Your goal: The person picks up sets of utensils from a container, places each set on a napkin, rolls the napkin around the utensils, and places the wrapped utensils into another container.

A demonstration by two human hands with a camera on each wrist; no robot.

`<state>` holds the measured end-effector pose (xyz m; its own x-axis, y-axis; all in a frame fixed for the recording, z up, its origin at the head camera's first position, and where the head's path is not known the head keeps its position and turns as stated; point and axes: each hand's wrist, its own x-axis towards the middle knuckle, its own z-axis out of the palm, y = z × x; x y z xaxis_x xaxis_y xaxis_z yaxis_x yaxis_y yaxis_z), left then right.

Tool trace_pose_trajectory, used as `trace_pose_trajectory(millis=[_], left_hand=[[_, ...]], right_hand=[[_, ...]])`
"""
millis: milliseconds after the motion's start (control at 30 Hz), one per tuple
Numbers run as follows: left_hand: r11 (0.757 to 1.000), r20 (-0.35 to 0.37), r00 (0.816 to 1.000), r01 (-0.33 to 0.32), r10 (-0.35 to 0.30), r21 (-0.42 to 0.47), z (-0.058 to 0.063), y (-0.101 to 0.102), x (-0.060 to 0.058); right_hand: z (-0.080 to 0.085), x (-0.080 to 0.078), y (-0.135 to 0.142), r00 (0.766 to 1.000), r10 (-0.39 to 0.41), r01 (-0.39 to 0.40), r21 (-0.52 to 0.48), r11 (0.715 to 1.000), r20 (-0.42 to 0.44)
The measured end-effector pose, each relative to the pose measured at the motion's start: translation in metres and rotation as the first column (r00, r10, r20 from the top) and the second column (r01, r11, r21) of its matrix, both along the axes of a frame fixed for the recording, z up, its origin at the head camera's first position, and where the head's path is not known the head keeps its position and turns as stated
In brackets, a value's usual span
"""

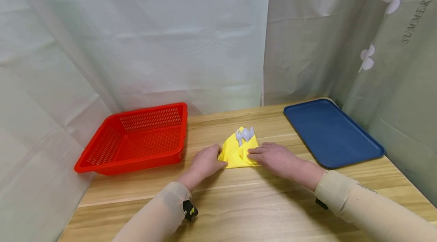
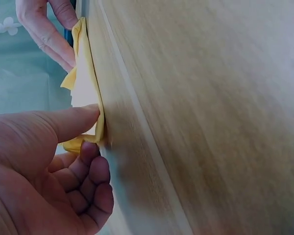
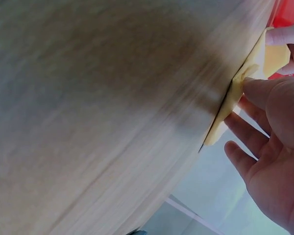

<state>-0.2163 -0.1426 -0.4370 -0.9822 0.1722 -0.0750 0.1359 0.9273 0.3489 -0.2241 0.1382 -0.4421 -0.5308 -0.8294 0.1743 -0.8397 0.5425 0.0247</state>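
Note:
A yellow napkin point(image 1: 235, 156) lies folded on the table between both hands. Out of its top stick a light plastic fork point(image 1: 238, 135), a spoon point(image 1: 246, 134) and a knife point(image 1: 252, 132), their lower ends hidden in the folds. At the napkin's left edge, my left hand point(image 1: 206, 161) pinches it between thumb and forefinger; the other fingers curl below in the left wrist view. My right hand point(image 1: 275, 157) pinches a raised fold on the right side, its thumb point(image 3: 258, 90) against the cloth and its outer fingers fairly straight.
To the left stands a red plastic basket point(image 1: 181, 155) with slotted walls. A flat blue tray point(image 1: 332, 134) lies at the right, by the table's right edge. Pale curtains point(image 1: 164, 37) hang behind and beside the wooden table point(image 1: 239, 211).

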Motion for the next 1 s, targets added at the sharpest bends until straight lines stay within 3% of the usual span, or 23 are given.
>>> trace_pose_trajectory(millis=[233,400,533,700,867,1000], left_hand=[[0.997,-0.048,0.997,0.065,-0.067,-0.029,-0.001,-0.003,0.003],[0.999,-0.053,0.998,0.042,-0.043,-0.008,0.002,0.0,0.006],[0.993,-0.01,1.0,-0.008,0.009,0.117,0.005,0.002,0.009],[0.951,0.114,0.991,-0.095,0.064,0.293,0.005,0.0,0.01],[0.923,0.186,0.982,-0.104,0.036,0.371,0.004,-0.003,0.009],[0.915,0.173,0.984,-0.103,0.037,0.39,0.006,-0.002,0.009]], right_hand=[[0.0,0.0,0.001,1.0,0.011,-0.011,-0.016,1.0,-0.011],[-0.001,0.0,0.001,1.0,0.013,-0.013,-0.016,1.0,-0.027],[-0.002,0.0,0.0,1.0,0.004,-0.004,-0.012,1.0,-0.025],[0.0,0.001,0.0,1.0,-0.001,0.001,-0.007,1.0,-0.016],[0.0,0.001,0.0,1.0,-0.004,0.004,-0.001,1.0,-0.011],[0.001,0.001,0.0,1.0,0.0,0.0,-0.006,1.0,-0.019]])
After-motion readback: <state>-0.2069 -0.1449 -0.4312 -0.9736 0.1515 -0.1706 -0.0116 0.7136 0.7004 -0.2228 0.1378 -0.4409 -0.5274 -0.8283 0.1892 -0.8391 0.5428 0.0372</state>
